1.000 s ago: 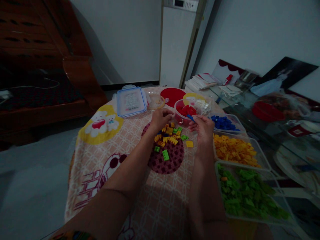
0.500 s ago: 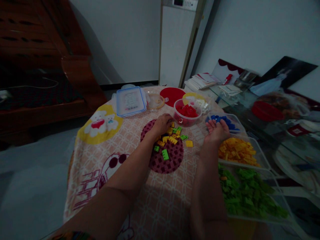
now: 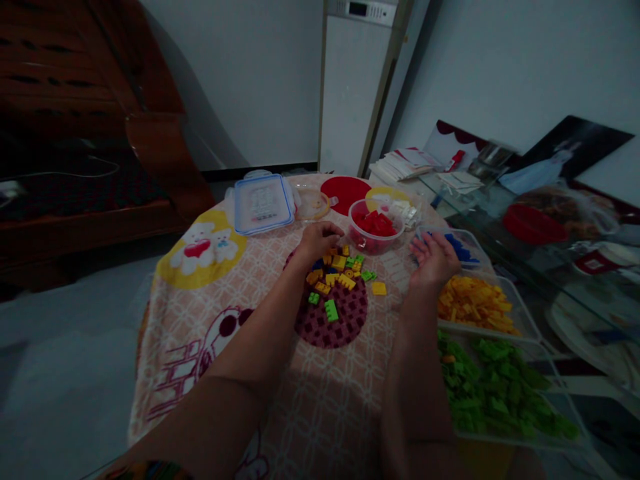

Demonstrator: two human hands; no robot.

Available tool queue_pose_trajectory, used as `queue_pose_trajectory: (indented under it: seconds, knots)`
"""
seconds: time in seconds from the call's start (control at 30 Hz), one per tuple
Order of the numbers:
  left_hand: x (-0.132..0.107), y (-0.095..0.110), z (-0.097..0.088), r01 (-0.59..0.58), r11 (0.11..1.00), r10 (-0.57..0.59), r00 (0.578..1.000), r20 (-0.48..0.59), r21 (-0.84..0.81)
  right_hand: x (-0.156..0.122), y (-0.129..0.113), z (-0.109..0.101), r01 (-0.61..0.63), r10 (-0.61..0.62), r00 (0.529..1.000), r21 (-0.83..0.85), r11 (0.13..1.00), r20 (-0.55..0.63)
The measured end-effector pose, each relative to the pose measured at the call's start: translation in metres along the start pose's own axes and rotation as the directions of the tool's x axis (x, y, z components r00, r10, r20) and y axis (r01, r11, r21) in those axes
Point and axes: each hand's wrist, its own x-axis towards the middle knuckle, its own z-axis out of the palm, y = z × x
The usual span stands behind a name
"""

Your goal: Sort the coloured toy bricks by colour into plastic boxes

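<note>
A small heap of yellow and green toy bricks lies in the middle of the patterned tablecloth. My left hand hovers at the heap's far edge with its fingers curled together; what they hold, if anything, is too small to see. My right hand is open, palm turned inward, fingers spread, beside the clear box of blue bricks. A round tub of red bricks stands between the two hands. Boxes of yellow bricks and green bricks line the right side.
A blue-rimmed lid, a clear round lid and a red lid lie at the table's far edge. A glass table with a red bowl and clutter stands to the right. A white cabinet is behind.
My right hand moved from the red tub, where it pinched a blue brick, to the blue box and now is open. My left hand dipped into the heap and lifted slightly.
</note>
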Motion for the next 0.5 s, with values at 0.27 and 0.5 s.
queue_pose_trajectory:
  seconds: [0.27,0.5]
  knots:
    - [-0.014,0.027,-0.001,0.055,0.950,-0.002,0.985,0.171,-0.307,-0.033,-0.011,0.018,-0.001,0.097,0.851,-0.182,0.983,0.516]
    - [-0.022,0.046,0.003,0.096,0.944,0.020,0.939,0.344,-0.317,-0.051,-0.010,0.028,-0.038,0.335,0.570,-0.382,0.923,0.751]
